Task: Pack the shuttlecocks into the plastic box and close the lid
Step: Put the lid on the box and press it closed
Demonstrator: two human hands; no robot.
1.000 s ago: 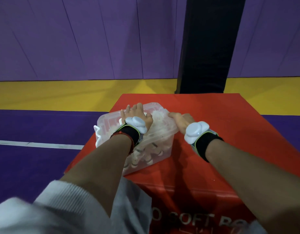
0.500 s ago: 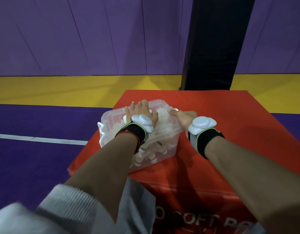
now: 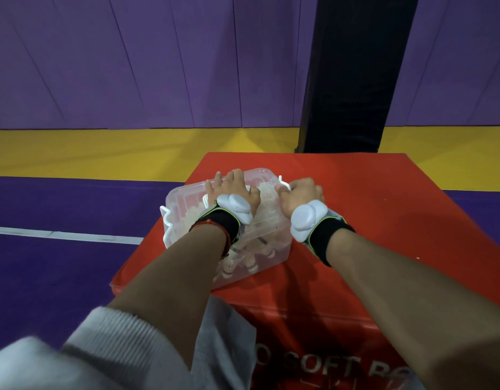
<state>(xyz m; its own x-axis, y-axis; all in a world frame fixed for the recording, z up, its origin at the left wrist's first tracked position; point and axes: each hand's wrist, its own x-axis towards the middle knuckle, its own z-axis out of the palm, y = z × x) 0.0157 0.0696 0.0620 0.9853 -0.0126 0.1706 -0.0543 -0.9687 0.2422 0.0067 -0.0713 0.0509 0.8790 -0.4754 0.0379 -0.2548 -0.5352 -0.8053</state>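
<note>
A clear plastic box [image 3: 184, 209] full of white shuttlecocks [image 3: 251, 260] sits on the left part of a red soft block [image 3: 370, 209]. Its clear lid lies on top. My left hand [image 3: 232, 190] presses flat on the lid with fingers spread. My right hand [image 3: 298, 192] is at the box's right end, fingers curled round the white latch [image 3: 284, 183] there. Another white latch [image 3: 165, 223] hangs at the box's left end.
A black padded post [image 3: 353, 74] stands just behind the red block. Purple and yellow floor mats with a white line [image 3: 66, 236] lie to the left, and a purple padded wall rises behind. The block's near edge drops off in front of me.
My right hand has curled from lying along the lid's right edge to gripping the right latch. My left hand stays pressed on the lid.
</note>
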